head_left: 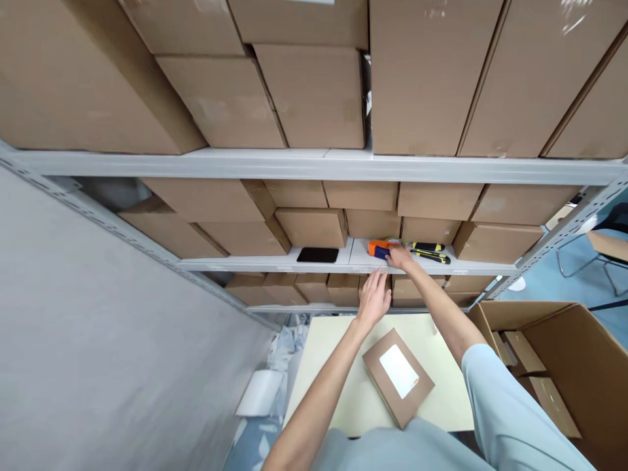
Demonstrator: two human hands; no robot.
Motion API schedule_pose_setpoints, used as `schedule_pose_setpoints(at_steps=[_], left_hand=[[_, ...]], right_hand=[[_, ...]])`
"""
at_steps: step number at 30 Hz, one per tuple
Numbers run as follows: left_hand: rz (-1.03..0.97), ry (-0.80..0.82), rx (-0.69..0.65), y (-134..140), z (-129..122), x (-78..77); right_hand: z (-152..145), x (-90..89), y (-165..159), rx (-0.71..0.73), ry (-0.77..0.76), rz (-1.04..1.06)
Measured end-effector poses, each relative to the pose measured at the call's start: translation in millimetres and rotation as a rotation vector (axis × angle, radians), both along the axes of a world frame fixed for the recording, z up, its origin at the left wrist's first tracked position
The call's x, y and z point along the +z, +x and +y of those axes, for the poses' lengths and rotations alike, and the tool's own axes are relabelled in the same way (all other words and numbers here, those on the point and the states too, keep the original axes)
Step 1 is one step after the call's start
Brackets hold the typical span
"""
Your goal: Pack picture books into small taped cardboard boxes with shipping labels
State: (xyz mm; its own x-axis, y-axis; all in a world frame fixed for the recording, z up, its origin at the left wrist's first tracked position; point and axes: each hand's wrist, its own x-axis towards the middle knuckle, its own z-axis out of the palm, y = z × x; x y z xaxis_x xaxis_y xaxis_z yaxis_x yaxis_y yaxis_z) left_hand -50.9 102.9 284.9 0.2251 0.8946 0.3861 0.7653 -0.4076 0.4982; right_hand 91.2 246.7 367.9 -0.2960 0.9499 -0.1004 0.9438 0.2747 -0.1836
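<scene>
My right hand [401, 256] reaches onto the middle shelf, its fingers closed around an orange and dark blue tape dispenser [378, 249], which is partly covered by the hand. Just right of it lie black and yellow hand tools [430, 252], perhaps cutters. Below the shelf edge, my left hand [375, 299] is raised with its fingers stretched out and nothing in it. A closed brown cardboard box [417, 399] with a white label [399, 371] rests at an angle on the pale table [328, 373] under my arms.
A grey metal shelf rack [314, 165] full of cardboard boxes [314, 98] rises in front. A black phone-like slab [318, 255] lies on the middle shelf. At right stands a large open carton [579, 366] with boxes inside. A grey wall [122, 340] bounds the left.
</scene>
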Motion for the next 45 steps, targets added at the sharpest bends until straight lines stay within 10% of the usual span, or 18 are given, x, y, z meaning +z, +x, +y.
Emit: schedule_pose_setpoints(at_steps=[5, 9, 14, 18, 27, 45], left_hand=[[-0.029, -0.1, 0.014, 0.9, -42.1, -33.0], [-0.087, -0.294, 0.15, -17.7, -110.4, -93.3], [-0.14, -0.744, 0.408, -19.6, -214.4, -163.9], [-0.259, -1.11, 0.436, 8.6, -256.6, -186.6], [-0.446, -1.309, 0.395, 38.4, -243.9, -188.8], [-0.71, -1.425, 0.365, 45.7, -229.2, -176.6]], right_hand=[[-18.2, -25.2, 21.9, 0.018, 0.195, 0.199], [-84.5, -91.4, 80.8, -0.047, 0.307, 0.423], [-226.8, -204.4, 160.4, -0.334, -0.051, 0.631], [-319.5, -254.9, 181.8, -0.559, -0.442, 0.794], [-375.2, -264.6, 182.3, -0.701, -0.634, 0.901], [-336.8, -276.8, 166.5, -0.505, -0.702, 0.718]])
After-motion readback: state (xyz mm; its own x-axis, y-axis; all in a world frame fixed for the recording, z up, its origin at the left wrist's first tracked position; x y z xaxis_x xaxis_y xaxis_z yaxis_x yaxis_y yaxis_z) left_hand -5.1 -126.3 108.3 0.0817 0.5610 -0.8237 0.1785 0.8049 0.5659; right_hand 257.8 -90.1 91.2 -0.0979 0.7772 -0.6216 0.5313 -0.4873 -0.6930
